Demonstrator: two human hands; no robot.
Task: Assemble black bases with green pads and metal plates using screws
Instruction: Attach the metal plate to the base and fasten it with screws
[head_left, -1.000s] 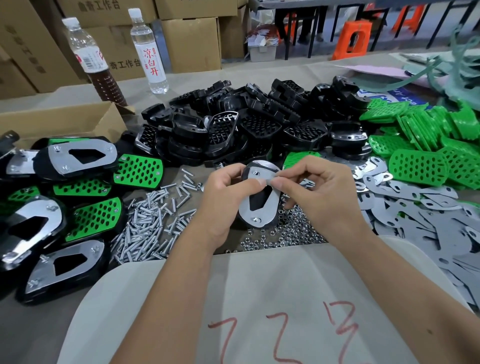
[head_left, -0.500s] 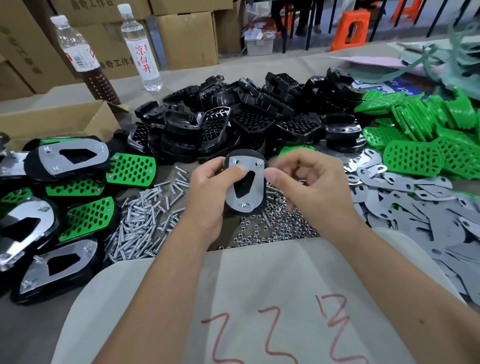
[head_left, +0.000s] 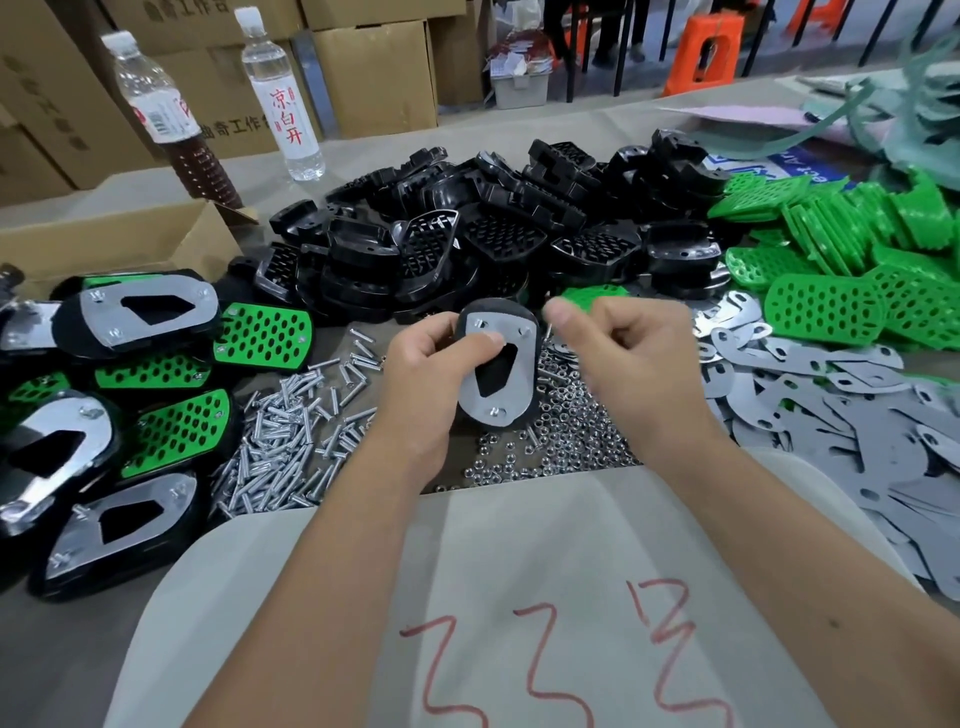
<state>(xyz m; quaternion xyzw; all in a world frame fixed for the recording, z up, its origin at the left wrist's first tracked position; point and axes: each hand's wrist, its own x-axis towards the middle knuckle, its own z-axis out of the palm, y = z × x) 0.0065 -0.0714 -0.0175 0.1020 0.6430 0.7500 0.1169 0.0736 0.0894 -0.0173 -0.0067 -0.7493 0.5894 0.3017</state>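
My left hand (head_left: 421, 379) grips a black base (head_left: 493, 307) with a metal plate (head_left: 496, 413) on top, its thumb pressing on the plate's upper left. A screw end shows at each of the plate's three corners. My right hand (head_left: 634, 358) hovers just right of the plate's top corner with its fingers curled, blurred, and apart from the plate; I see nothing between its fingertips. Below lie a pile of screws (head_left: 291, 431) and a pile of nuts (head_left: 566, 436).
Loose black bases (head_left: 493, 228) are heaped behind, green pads (head_left: 857, 260) at the right, and flat metal plates (head_left: 857, 405) below them. Finished assemblies (head_left: 130, 312) lie at the left beside a cardboard box (head_left: 104, 244) and two bottles (head_left: 283, 104). A white sheet (head_left: 519, 545) covers the near edge.
My right hand has let go of the plate's top right corner and drawn a little to the right. My left hand has kept hold of the base and turned it more upright.
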